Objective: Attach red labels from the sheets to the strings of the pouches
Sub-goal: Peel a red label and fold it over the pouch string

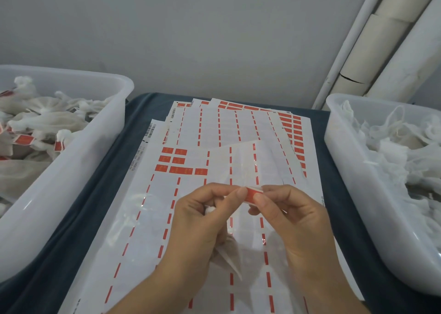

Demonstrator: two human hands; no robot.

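Both hands meet over the front label sheet [148, 218]. My left hand [198, 220] and my right hand [291, 216] pinch one red label [251, 194] between thumbs and forefingers. A white mesh pouch [229, 254] hangs below my left palm, partly hidden by the fingers; its string cannot be made out. Several red labels [177, 162] still sit on the sheet's upper left corner. More sheets [238, 125] lie fanned out behind it, some with red labels along the right edge [297, 137].
A translucent tub [78, 161] on the left holds pouches with red labels. Another tub [353, 194] on the right holds white pouches without labels. Sheets lie on a dark blue cloth [136, 118]. Grey wall and white pipes [372, 51] stand behind.
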